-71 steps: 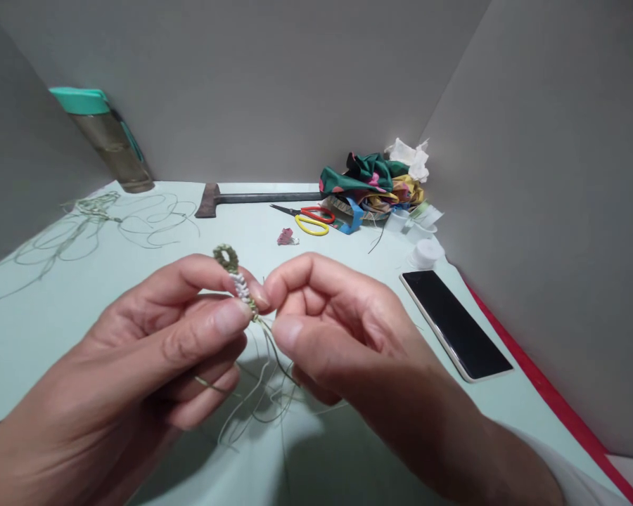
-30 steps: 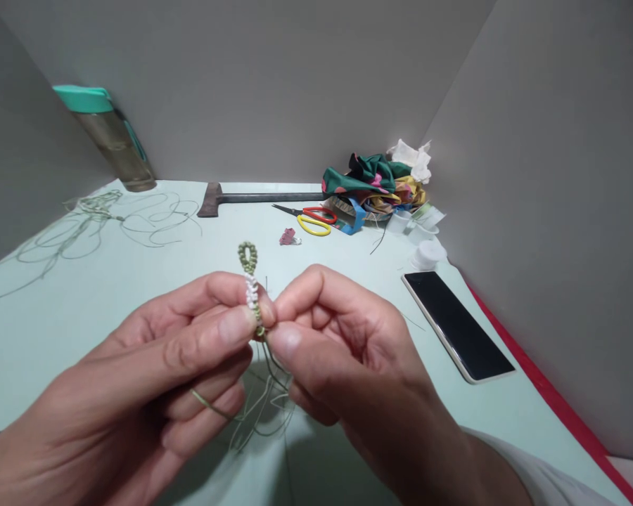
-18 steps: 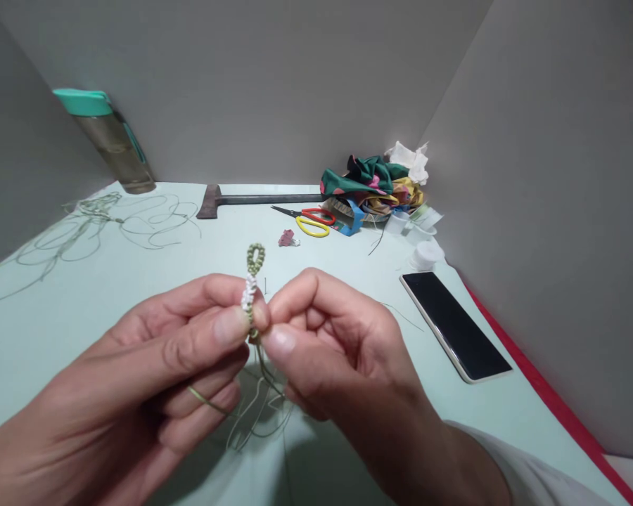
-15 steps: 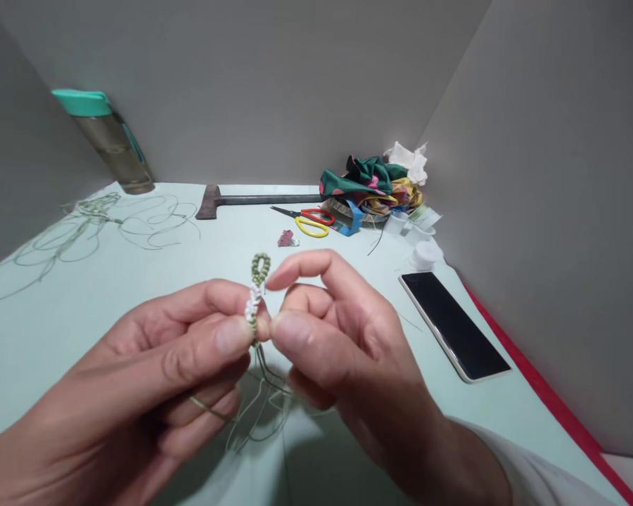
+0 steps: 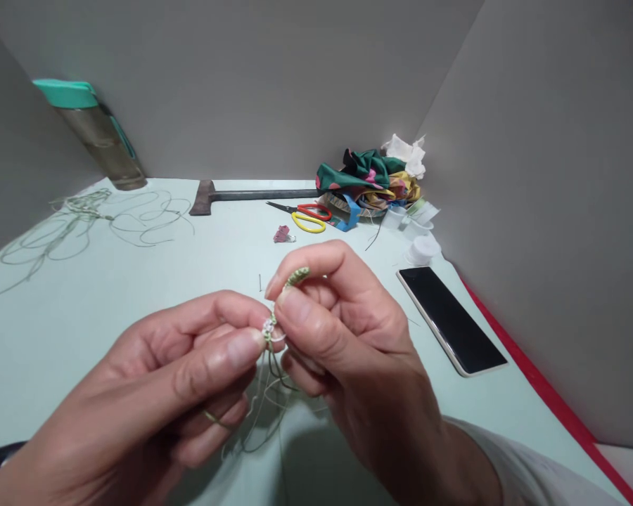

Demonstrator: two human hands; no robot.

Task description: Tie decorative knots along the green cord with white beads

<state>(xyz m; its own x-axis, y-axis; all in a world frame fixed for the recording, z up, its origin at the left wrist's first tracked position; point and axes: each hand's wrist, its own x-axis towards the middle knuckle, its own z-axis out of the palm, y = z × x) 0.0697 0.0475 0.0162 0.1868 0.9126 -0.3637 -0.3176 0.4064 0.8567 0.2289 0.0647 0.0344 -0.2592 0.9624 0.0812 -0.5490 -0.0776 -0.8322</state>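
Between my two hands is a small knotted cord piece [image 5: 269,327], green with a white section. My left hand [image 5: 190,372] pinches its lower end between thumb and forefinger. The thumb and forefinger of my right hand [image 5: 342,330] are closed on its upper part, and the green looped tip [image 5: 298,275] sticks out above them. Loose thin green cords [image 5: 274,369] hang below the fingers over the table. One strand crosses the lower fingers of my left hand. The middle of the knotted piece is partly hidden by my fingertips.
Scissors [image 5: 309,218] with red and yellow handles lie beyond my hands, near a pink clip [image 5: 282,235] and a hammer-like tool [image 5: 205,198]. Tangled green cord [image 5: 92,211] and a bottle [image 5: 103,144] are at left. Crumpled cloth [image 5: 369,172], a white spool [image 5: 423,249] and a phone [image 5: 451,320] are at right.
My right hand has gone from beside the knotted piece to gripping its upper part. The looped tip, upright before, now tilts to the right. The view has shifted slightly.
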